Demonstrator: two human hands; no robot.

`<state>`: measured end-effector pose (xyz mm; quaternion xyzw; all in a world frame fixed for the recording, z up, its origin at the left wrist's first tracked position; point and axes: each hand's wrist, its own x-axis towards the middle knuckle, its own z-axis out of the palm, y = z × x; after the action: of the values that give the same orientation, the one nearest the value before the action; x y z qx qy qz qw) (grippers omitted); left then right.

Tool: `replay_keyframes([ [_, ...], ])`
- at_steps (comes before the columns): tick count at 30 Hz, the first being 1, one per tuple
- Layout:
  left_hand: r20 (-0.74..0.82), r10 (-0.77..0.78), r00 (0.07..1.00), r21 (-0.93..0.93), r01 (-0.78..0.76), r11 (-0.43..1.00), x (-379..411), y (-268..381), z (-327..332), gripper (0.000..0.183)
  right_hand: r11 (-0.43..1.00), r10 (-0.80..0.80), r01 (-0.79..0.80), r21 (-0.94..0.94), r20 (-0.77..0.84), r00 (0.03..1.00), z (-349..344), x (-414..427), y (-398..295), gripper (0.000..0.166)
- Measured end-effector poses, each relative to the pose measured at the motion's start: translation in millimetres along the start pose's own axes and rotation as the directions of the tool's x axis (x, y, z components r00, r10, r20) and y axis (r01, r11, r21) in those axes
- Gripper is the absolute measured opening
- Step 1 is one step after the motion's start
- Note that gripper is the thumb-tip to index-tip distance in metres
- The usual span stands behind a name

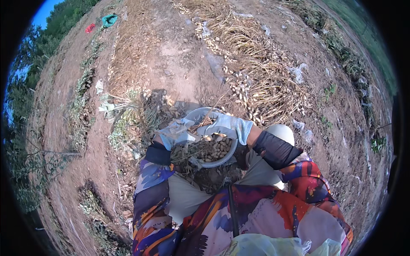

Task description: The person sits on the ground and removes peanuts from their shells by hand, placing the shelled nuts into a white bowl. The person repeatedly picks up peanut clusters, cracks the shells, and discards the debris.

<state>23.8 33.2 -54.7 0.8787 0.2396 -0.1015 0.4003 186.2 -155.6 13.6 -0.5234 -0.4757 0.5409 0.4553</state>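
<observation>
Both hands wear pale white-and-blue work gloves and meet above a round whitish plastic bucket. My left hand grips a dry peanut plant, whose stems hang down over the bucket's left side. My right hand is closed about the root end of the same plant, with a few pods by its fingers. The exact hold of the fingertips is partly hidden. Inside the bucket lie many loose peanuts in their shells. The bucket stands on soil between my knees.
To the far right runs a row of pulled, dried peanut plants with pods along its edge. More peanuts lie ahead left, near green leafy weeds. Plastic film scraps litter the soil. A green bag and a red bag lie far left.
</observation>
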Motion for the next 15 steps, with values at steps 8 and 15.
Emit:
replay_keyframes([
  [8, -0.015, 0.020, 1.000, -0.010, -0.020, 1.000, -4.7, -6.2, -0.1, 0.037, 0.956, 0.155, -0.131, 0.263, -0.072, 0.985, 3.0, 14.9, 31.2, 0.034],
  [15, -0.070, 0.233, 0.970, 0.019, -0.232, 0.972, -3.1, -25.5, 4.3, 0.037, 0.617, -0.320, 0.110, -0.780, -0.120, 0.940, -16.1, 25.0, 87.0, 0.034],
])
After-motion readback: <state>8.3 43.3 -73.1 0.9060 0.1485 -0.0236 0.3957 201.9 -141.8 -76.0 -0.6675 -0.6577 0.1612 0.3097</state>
